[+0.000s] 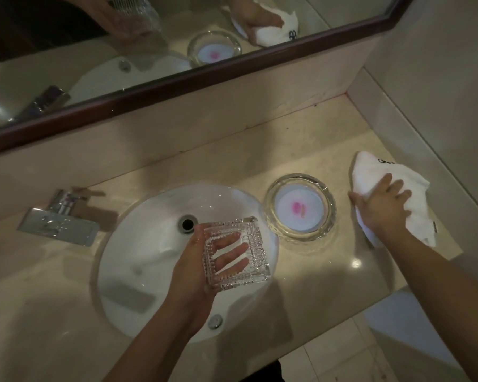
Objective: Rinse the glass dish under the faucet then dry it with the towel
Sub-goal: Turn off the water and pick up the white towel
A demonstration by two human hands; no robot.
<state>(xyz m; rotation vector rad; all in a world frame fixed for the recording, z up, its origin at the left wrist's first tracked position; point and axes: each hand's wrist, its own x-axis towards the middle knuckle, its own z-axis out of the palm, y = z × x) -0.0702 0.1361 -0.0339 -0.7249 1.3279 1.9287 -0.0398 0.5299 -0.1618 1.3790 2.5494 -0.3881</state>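
Note:
A square, ribbed glass dish (pixel 255 245) is held over the right half of the white sink basin (pixel 149 216). My left hand (pixel 196 271) grips it from underneath, with the fingers showing through the glass. The white towel (pixel 375 175) lies crumpled on the counter at the far right. My right hand (pixel 384 205) rests flat on the towel with its fingers spread. The chrome faucet (pixel 58 224) stands left of the basin, and no water is seen running from it.
A round glass dish (pixel 300 206) with a white, pink-marked thing in it sits on the beige counter (pixel 260 158) between basin and towel. A framed mirror (pixel 177 86) runs along the back wall. The counter ends at a wall corner on the right.

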